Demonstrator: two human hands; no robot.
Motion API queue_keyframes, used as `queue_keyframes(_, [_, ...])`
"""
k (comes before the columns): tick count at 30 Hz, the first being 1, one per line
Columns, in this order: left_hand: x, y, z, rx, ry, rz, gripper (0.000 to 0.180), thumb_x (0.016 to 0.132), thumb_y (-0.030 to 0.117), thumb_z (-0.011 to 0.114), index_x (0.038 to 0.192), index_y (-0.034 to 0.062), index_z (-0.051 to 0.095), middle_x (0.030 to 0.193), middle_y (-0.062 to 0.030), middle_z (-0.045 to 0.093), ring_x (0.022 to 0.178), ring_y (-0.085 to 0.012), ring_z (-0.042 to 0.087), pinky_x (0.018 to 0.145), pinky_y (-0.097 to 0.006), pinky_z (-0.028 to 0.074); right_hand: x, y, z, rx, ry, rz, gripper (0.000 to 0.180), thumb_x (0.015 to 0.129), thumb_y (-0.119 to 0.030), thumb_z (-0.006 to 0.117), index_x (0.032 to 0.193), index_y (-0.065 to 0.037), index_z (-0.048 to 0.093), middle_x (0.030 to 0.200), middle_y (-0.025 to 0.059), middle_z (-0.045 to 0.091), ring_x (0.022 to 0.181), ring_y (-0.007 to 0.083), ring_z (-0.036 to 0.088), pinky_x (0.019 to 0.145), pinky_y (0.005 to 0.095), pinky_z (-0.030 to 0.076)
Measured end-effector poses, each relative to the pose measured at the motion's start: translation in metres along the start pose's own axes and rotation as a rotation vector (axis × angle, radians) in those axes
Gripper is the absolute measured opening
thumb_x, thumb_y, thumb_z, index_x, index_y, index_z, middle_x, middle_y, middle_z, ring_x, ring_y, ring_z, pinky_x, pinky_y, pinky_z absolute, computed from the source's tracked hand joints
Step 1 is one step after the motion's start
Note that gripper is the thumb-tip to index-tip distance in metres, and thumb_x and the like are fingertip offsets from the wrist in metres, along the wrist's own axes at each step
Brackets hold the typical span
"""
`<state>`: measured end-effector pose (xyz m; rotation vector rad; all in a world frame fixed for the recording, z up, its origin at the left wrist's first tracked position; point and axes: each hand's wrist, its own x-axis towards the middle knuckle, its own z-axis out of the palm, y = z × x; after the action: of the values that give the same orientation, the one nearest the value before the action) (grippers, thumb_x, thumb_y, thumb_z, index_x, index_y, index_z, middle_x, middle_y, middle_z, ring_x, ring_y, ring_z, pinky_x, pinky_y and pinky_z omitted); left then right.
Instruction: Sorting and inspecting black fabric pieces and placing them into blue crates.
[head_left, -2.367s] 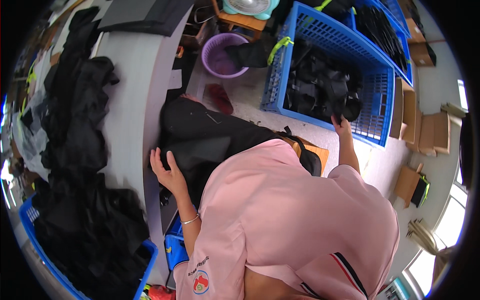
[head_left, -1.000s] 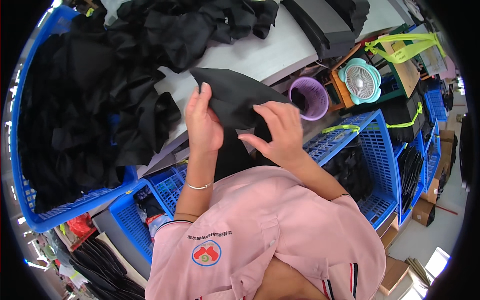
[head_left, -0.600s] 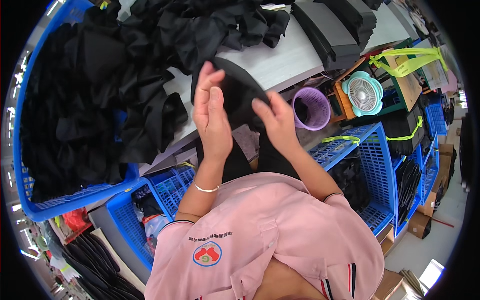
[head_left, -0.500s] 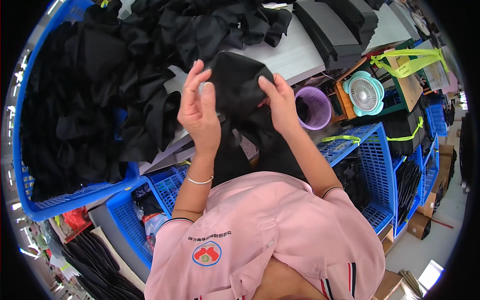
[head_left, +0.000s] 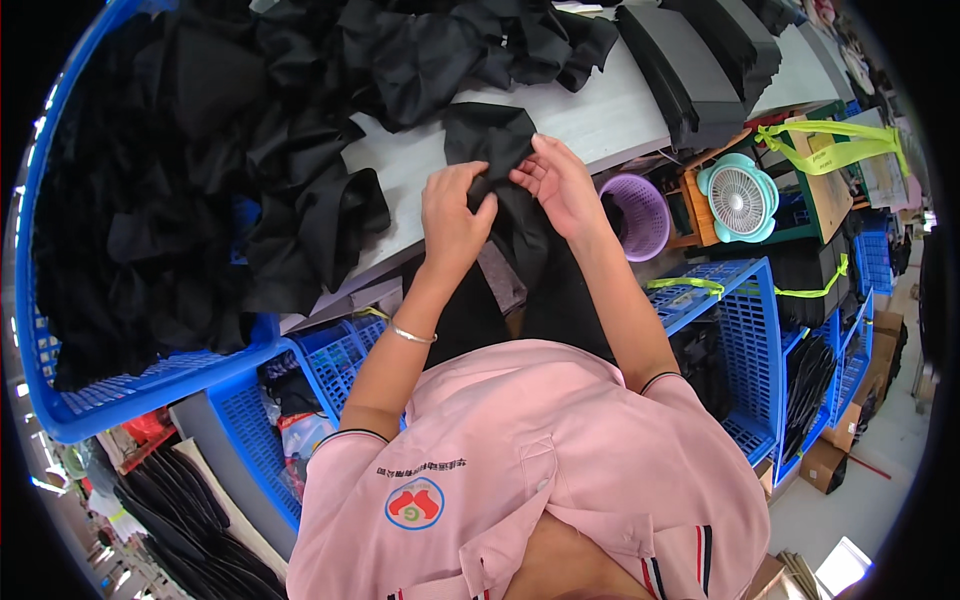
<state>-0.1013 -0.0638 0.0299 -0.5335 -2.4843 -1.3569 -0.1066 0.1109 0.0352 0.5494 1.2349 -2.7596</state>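
I am holding a black fabric piece [head_left: 490, 150] with both hands at the near edge of the pale bench [head_left: 600, 115]. My left hand [head_left: 452, 210] is pinching it from below, its fingers [head_left: 470, 180] closing on the lower fold, while my right hand [head_left: 560, 185] is gripping the same fold from the other side, its fingers [head_left: 530, 172] curling onto the cloth so that the fingertips of the two hands are almost meeting. The upper part of the piece is lying flat on the bench just beyond my fingers; the lower part is hanging down over the edge below them, toward my pink shirt [head_left: 540, 470].

Half a second ago I was lifting the piece off the surface with my hands spread wide on its two sides; now the hands have come together at its middle and the cloth has dropped onto the bench, so I judge that I am moving from shaking it open to folding or checking it.

To the left of my fingers a big heap of black cloth [head_left: 200, 160] is spilling out of a blue basket [head_left: 150, 390]. To their right a purple basket [head_left: 640, 215] is sitting below the bench, with a small teal fan [head_left: 740, 198] beside it, and stacked black pads [head_left: 700, 60] are lying further off on the bench.
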Motion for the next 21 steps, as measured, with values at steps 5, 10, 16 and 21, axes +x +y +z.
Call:
queue_keyframes(5, [0.008,-0.019,0.004,-0.115,-0.032,-0.304,0.020,0.080,0.019,0.076,0.091,0.0039,0.069,0.075,-0.0120,0.067,0.067,-0.0249,0.064,0.062,-0.035,0.049,-0.035,0.016,-0.009,-0.413,-0.084,-0.297,0.027,0.095,-0.013,0.066,0.117,0.000,0.060,0.118,0.0075,0.064,0.108,0.0146,0.061,0.100,0.0290,0.045])
queue_keyframes(10, [0.014,-0.008,-0.006,-0.274,0.114,-0.334,0.027,0.087,0.027,0.075,0.083,0.0022,0.067,0.057,-0.0054,0.056,0.054,-0.0120,0.053,0.054,-0.031,0.044,-0.070,0.014,-0.027,-0.759,-0.208,-0.367,0.031,0.092,-0.009,0.068,0.120,0.002,0.062,0.116,0.0057,0.065,0.105,0.0120,0.060,0.096,0.0271,0.046])
queue_keyframes(16, [0.032,0.000,-0.007,-0.266,0.277,-0.280,0.025,0.088,0.023,0.073,0.083,-0.0007,0.068,0.067,-0.0110,0.065,0.062,-0.0197,0.061,0.062,-0.033,0.048,-0.079,0.022,-0.008,-0.632,-0.259,-0.218,0.038,0.089,-0.002,0.068,0.126,0.000,0.056,0.106,0.0056,0.064,0.095,0.0115,0.062,0.083,0.0250,0.051])
queue_keyframes(21, [0.020,0.028,0.010,-0.079,0.718,-0.108,0.040,0.089,0.019,0.073,0.122,0.0000,0.060,0.126,-0.0166,0.062,0.121,-0.0314,0.053,0.104,-0.041,0.039,-0.060,0.044,-0.007,-0.392,-0.214,-0.156,0.034,0.091,0.001,0.064,0.124,0.001,0.054,0.102,0.0057,0.064,0.087,0.0123,0.065,0.072,0.0247,0.054])
